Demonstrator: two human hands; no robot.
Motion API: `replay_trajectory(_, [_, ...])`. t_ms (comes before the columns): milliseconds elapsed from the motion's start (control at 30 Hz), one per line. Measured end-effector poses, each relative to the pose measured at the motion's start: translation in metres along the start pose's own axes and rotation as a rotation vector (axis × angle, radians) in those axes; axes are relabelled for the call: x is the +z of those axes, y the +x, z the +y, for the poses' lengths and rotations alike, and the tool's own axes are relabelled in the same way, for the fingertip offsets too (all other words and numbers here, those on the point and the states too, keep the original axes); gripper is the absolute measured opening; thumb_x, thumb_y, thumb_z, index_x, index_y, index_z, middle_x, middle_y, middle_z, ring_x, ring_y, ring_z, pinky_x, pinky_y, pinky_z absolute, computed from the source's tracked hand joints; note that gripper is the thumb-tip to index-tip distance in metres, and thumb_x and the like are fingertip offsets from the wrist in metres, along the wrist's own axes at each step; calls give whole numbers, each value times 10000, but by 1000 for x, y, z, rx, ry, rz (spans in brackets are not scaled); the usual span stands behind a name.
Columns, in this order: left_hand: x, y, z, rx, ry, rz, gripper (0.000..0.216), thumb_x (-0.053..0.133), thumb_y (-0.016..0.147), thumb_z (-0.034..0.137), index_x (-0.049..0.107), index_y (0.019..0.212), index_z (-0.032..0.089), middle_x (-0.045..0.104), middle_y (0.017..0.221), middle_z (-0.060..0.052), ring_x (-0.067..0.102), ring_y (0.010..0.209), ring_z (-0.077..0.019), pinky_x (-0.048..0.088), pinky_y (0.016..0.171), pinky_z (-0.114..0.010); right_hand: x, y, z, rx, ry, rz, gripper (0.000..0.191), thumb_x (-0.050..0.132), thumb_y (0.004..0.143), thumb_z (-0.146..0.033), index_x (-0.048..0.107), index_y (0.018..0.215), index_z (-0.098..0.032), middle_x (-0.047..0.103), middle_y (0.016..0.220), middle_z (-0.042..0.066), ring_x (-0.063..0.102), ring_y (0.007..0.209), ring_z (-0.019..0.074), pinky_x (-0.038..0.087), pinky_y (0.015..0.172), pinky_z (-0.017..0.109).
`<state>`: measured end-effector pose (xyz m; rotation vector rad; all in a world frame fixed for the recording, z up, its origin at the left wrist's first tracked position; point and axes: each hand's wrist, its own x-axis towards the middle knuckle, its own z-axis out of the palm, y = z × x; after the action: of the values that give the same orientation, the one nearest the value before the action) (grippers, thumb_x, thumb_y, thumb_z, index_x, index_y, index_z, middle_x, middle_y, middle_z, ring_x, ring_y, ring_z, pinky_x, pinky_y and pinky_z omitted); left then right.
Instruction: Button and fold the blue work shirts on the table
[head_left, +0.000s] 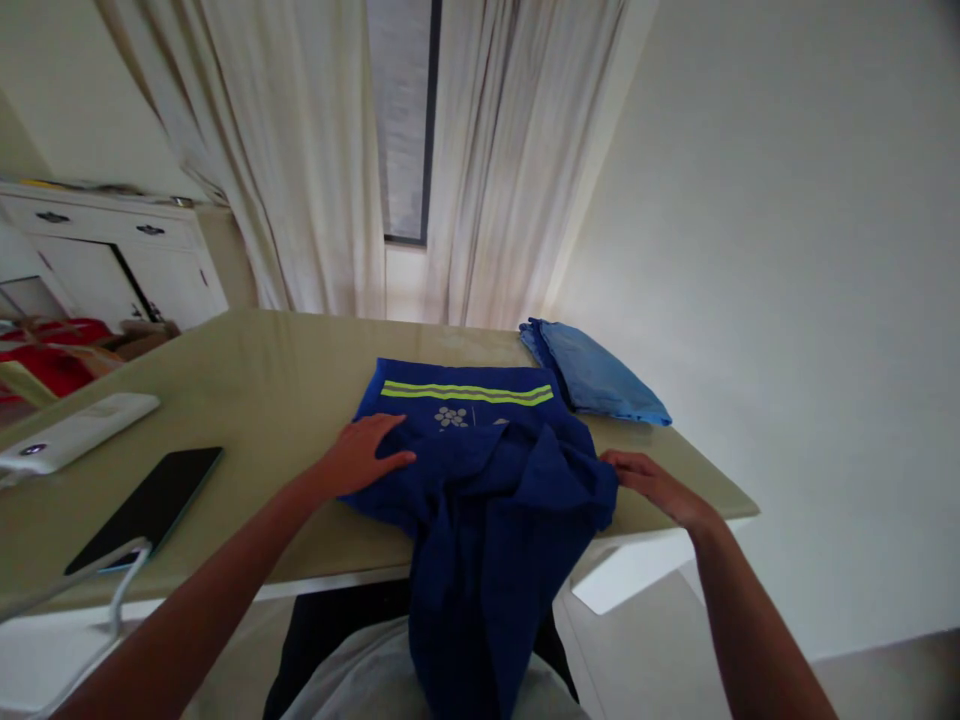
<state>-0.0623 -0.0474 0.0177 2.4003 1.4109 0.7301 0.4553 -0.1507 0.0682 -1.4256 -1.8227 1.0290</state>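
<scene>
The blue garment (pixel 501 482) hangs over the 6 o'clock edge of the table (pixel 285 390) and should handle light, soft and floppy, probably best held at its 9 and 3 o'clock sides. The left hand (pixel 365 453) rests at 9 o'clock, fingers spread; the right hand (pixel 646 482) touches 3 o'clock, fingers together, but whether they pinch cloth I cannot tell.

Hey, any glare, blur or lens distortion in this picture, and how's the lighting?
Head view: dim, soft light, the striped cloth dark in its hanging folds; head view: faint sheen on the table, no harsh glare; head view: wide-angle stretching toward the edges, fine detail soft.
</scene>
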Motion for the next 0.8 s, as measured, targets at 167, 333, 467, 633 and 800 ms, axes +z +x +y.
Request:
replay_trajectory(167, [29, 6, 29, 154, -111, -146, 338, 522, 1001, 451, 756, 1120, 239, 781, 1179, -78, 701, 1145, -260, 461, 1120, -421, 21, -8, -2, 34, -40, 40, 515, 598, 928, -673, 748, 1188, -254, 733, 1197, 114, 669, 1120, 327, 548, 989, 483])
replay_trajectory(333, [-13, -11, 21, -84, -218, 3, 529, 414, 1019, 604, 700, 1241, 218, 755, 1239, -71, 678, 1165, -283, 499, 1089, -408, 49, -9, -4, -97, -297, -38, 1104, 899, 675, -622, 424, 1622, -310, 412, 1651, 143, 400, 1494, 416, 310, 1242, 595])
replay_trajectory(467, [-17, -61, 13, 21, -136, -364, 981, 782, 746, 679, 473, 1561, 229, 531, 1593, -122, 531, 1411, -374, 425, 1187, -482, 78, -8, -5, -34, -623, -116, 1090, 965, 625, -427, 458, 1586, -336, 465, 1583, 148, 428, 1452, 420, 277, 1219, 638])
replay_trajectory(633, [13, -112, 26, 173, 39, -343, 662, 758, 829, 349, 590, 1467, 292, 534, 1597, -108, 463, 1488, -340, 335, 1244, -534, 93, -12, -7, -63, -660, -122, 420, 783, 782, -152, 673, 1178, -239, 598, 1242, 91, 629, 1121, 276, 485, 993, 427])
replay_trajectory(800, [10, -118, 36, -9, -118, -223, 458, 550, 841, 169, 690, 1260, 292, 775, 1222, -43, 712, 1142, -268, 534, 1038, -403, 83, -22, -13, -168, -452, -179, 263, 545, 844, -16, 655, 970, -219, 624, 1019, 52, 647, 936, 205, 501, 846, 322])
